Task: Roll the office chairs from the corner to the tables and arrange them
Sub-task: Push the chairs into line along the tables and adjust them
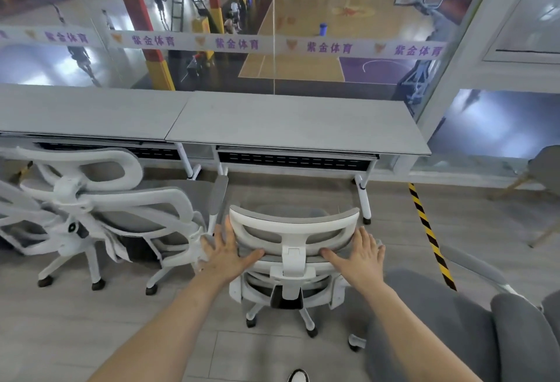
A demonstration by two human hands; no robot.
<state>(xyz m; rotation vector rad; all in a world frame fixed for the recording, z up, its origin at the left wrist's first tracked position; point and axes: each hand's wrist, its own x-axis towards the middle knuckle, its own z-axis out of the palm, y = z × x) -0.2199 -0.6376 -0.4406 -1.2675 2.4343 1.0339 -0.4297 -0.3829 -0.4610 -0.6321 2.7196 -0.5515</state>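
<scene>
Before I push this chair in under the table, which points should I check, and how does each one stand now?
1. Both hands on the chair: ok. The left hand and right hand hold its headrest, one at each side.
2. Chair lined up with the right table: ok, it faces the gap between the table's legs.
3. Floor between chair and table free: ok, as far as it shows; the seat hides part of it.
4. Room at the left: not ok, the armrest of the left chair is close beside the left hand.
5. Armrests fit under the tabletop: cannot tell.
6. Casters turned forward: cannot tell.
</scene>
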